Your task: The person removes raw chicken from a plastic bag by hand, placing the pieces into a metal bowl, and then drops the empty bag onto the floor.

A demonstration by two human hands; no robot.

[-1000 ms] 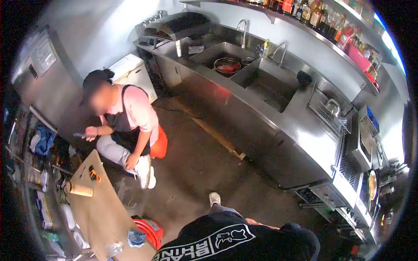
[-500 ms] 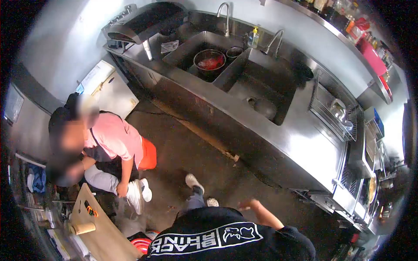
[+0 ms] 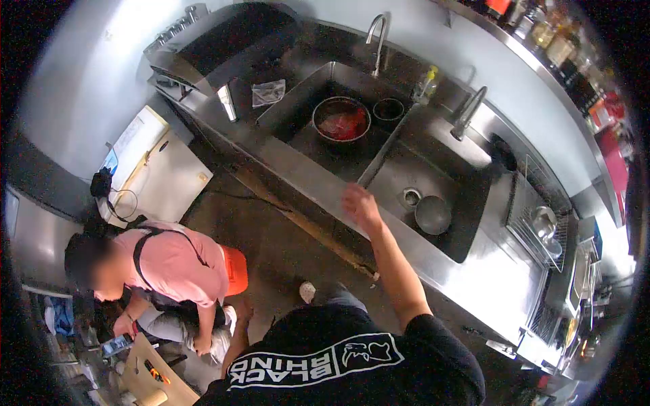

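My right hand (image 3: pixel 359 206) is stretched forward, fingers apart, holding nothing, over the front rim of the steel double sink (image 3: pixel 318 172), near the divider between the basins. The left basin holds a pot with red contents (image 3: pixel 342 120) and a small bowl (image 3: pixel 388 108). In the right basin lies a metal bowl (image 3: pixel 433 214) beside the drain (image 3: pixel 411 197). My left hand (image 3: pixel 242 314) hangs low at my side, close to a crouching co-worker in a pink shirt (image 3: pixel 176 264); its fingers are too small and dark to read.
Two faucets (image 3: pixel 376 30) (image 3: pixel 467 111) rise behind the basins, with a soap bottle (image 3: pixel 426 84) between them. A dish rack (image 3: pixel 542 223) sits at the right. The co-worker holds a phone (image 3: pixel 115 345) beside a wooden board (image 3: pixel 152 379), an orange bucket (image 3: pixel 235 271) and a white appliance (image 3: pixel 156 166).
I have stepped closer to the sink. My right arm rose from my side and reached out to the sink rim. The co-worker has bent lower toward the shelves.
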